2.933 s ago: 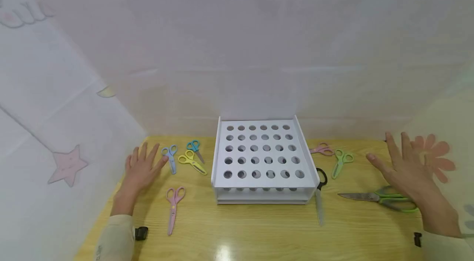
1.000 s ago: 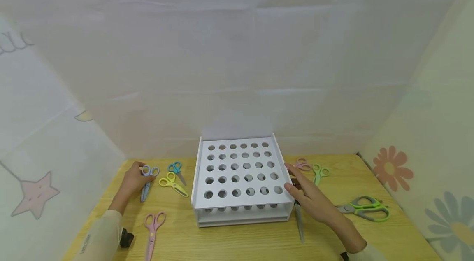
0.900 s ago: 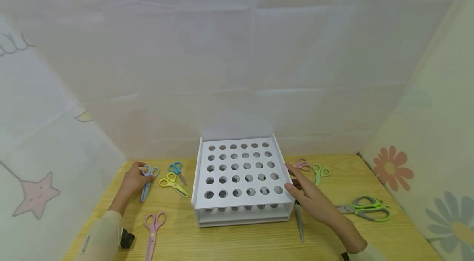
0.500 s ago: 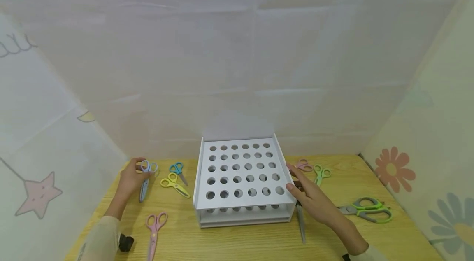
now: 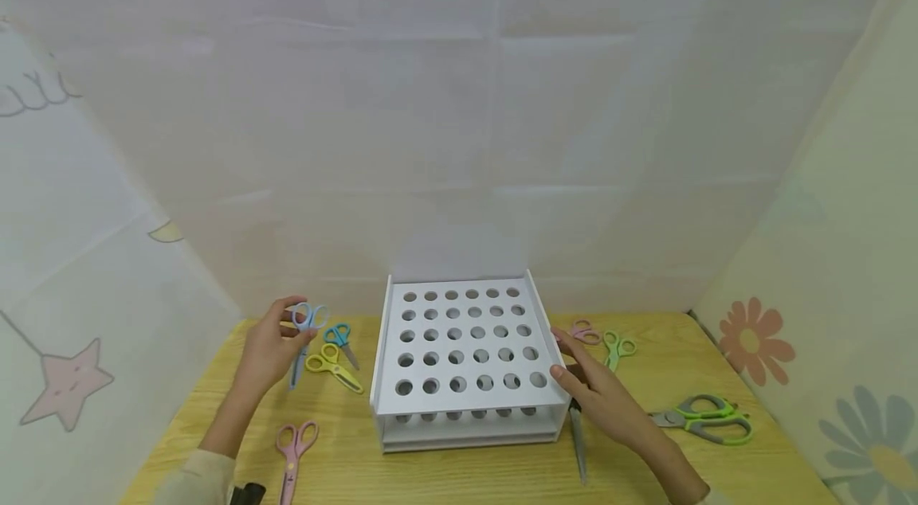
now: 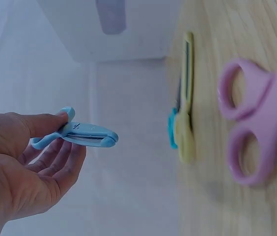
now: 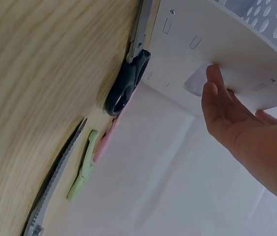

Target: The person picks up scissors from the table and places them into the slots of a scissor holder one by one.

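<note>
My left hand (image 5: 267, 346) pinches a pair of small light blue scissors (image 6: 92, 133) by the handles, thumb on one side and fingers on the other. In the head view the scissors hang above the table, blades down, left of the yellow scissors (image 5: 344, 375) and teal scissors (image 5: 343, 343). My right hand (image 5: 606, 400) rests against the right side wall of a white rack (image 5: 466, 401) with rows of round holes. In the right wrist view its extended fingers touch that wall by a cutout. Black-handled scissors (image 7: 124, 88) lie under this hand, beside the rack.
Pink scissors (image 5: 290, 473) lie at the front left. On the right are another pink pair (image 5: 584, 331), light green scissors (image 5: 613, 358) and large green-and-grey scissors (image 5: 688, 416). A pale sheet (image 5: 459, 131) stands behind the wooden table, with patterned sheets at both sides.
Both hands, first spread wide over the table, have moved in. The left took the light blue scissors by the handles, raised them and shifted slightly right. The right moved to the rack's side and stayed.
</note>
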{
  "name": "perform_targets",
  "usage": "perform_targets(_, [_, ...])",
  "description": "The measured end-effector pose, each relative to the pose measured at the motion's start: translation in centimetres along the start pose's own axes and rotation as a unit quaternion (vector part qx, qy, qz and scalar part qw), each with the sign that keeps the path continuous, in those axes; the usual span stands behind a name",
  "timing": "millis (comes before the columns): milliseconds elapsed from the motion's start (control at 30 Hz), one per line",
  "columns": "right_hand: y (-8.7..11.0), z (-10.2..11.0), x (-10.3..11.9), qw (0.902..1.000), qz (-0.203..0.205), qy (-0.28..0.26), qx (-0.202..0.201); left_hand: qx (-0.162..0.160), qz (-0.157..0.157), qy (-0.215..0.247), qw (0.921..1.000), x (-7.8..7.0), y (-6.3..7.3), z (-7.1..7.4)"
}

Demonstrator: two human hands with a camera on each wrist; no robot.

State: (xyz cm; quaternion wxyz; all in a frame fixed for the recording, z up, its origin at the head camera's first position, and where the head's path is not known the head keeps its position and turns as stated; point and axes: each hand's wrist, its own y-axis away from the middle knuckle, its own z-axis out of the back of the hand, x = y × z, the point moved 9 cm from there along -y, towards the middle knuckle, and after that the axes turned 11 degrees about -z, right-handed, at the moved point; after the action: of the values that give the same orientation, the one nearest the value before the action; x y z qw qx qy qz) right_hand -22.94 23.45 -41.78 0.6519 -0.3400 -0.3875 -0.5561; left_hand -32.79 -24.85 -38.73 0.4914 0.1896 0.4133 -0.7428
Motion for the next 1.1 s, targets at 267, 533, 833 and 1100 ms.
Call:
perform_targets(267, [0.0,-0.2,0.1,0.9999,0.002,-0.012,0.003,-0.020,-0.050,-0.003,0.9985,-4.1,0.2,-0.5])
perform_targets(533, [0.3,-0.1,0.1,1.0000,0.009,0.002,0.000,-0.006,-0.074,0.070,0.9947,-8.1,0.7,-1.2])
perform_targets(833, [0.6,-0.3,0.1,0.9999,0.011,0.004,0.012,0.019,-0.057,0.172,0.9832,-12.4,1.2,-1.6])
perform_targets(1100, [0.6,-0.2,0.4,0.9997,0.019,0.016,0.003,0.030,-0.052,0.222,0.9733,-14.7,1.3,-2.4])
